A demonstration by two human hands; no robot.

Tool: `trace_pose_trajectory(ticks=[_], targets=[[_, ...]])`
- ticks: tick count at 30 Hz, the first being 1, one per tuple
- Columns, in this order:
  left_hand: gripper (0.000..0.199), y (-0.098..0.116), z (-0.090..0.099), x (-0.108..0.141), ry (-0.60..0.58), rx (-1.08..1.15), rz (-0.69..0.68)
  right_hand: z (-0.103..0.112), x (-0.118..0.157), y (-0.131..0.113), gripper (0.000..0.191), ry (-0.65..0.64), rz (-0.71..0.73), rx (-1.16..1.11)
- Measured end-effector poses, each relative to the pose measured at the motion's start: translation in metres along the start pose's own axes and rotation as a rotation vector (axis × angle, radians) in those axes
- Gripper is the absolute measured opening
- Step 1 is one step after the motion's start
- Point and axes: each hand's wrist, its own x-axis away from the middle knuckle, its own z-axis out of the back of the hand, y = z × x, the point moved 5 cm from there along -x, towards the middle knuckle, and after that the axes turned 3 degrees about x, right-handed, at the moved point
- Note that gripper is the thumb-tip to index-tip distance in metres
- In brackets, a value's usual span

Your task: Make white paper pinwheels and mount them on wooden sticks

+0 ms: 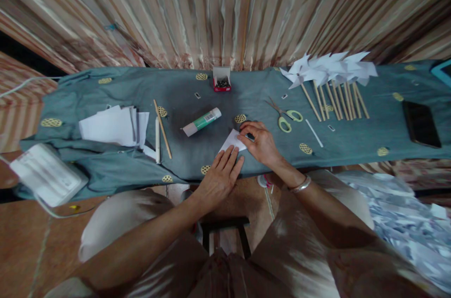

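Note:
A small piece of white paper, with a pointed outline that looks folded, lies on the cloth-covered table in front of me. My left hand lies flat with fingers stretched out, their tips on the paper's near edge. At the paper's right side, my right hand has its thumb and fingers curled together, the thumb touching the paper. Something dark shows between those fingers, too hidden to name. Above left of the paper is a green and white glue stick. Scissors with pale green handles lie beyond my right hand.
Several paper pinwheels on sticks lie at the right, near a phone. A small red box of dark pins stands at the back. Stacked paper, a wooden stick and a white power strip are at the left.

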Motion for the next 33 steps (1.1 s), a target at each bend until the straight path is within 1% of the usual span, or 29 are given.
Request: trace_pose_trajectory(ticks=[3,5,10,12,14,18,21,25,30,33], targets=[[0.055,0.001,0.001,0.0,0.015,-0.03,-0.01,0.001,0.001,-0.001,0.008,-0.001,-0.005,0.017],[0.054,0.002,0.001,-0.001,0.025,-0.052,-0.014,0.002,0.004,-0.003,0.013,0.002,-0.001,0.039],[0.053,0.002,0.001,-0.002,0.016,-0.09,-0.006,0.002,0.018,-0.007,0.046,0.012,0.04,0.091],[0.053,0.003,0.002,-0.002,0.021,-0.1,-0.007,0.001,0.023,-0.005,0.055,0.024,0.024,0.12],[0.053,0.003,0.002,-0.003,0.021,-0.111,-0.01,0.001,0.027,0.0,0.06,0.027,-0.009,0.149],[0.054,0.002,0.002,-0.002,-0.002,-0.139,-0.004,0.004,0.033,0.007,0.061,0.005,-0.045,0.196],[0.054,0.0,0.001,0.003,-0.008,-0.147,-0.004,0.012,0.038,0.014,0.058,0.025,-0.077,0.217],[0.054,-0.007,0.002,0.019,0.014,-0.147,0.002,0.021,0.043,0.024,0.058,0.072,-0.089,0.211],[0.058,-0.014,0.0,0.043,0.017,-0.129,0.1,0.027,0.049,0.038,0.049,0.104,-0.078,0.184],[0.062,-0.014,0.004,0.054,0.048,-0.077,0.125,0.032,0.05,0.043,0.046,0.108,-0.067,0.163]])
